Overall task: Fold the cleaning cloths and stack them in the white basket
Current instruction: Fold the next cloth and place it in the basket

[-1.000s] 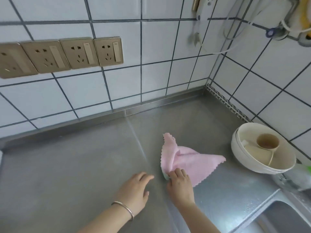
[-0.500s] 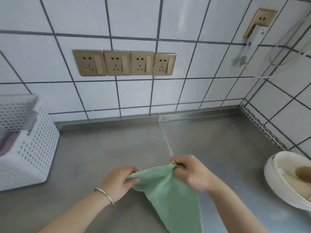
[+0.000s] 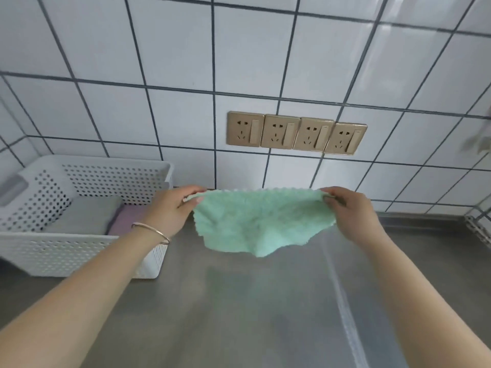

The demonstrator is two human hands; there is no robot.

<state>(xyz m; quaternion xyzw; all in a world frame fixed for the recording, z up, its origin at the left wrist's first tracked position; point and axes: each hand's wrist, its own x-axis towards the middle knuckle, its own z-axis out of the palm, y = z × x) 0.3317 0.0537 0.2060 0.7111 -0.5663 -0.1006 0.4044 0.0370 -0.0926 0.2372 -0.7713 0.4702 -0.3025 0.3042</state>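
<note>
Aloft, both hands pinch green cloth (image 3: 261,221) — blurred (apparently unfolded).

Counted: one green cloth (image 3: 261,221), one white basket (image 3: 87,251) in which two folded cloths are seen (one grey (image 3: 85,217), one purple (image 3: 127,221)), four wall sockets (image 3: 296,133), two hands, one bracelet (image 3: 151,231).

Both hands (image 3: 170,208) (image 3: 350,208) stretch a green cloth (image 3: 263,221) above the steel counter (image 3: 265,314).

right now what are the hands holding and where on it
Both hold the green cleaning cloth by its top corners: left hand pinches one, right hand the other, so it hangs spread above the steel counter.
</note>
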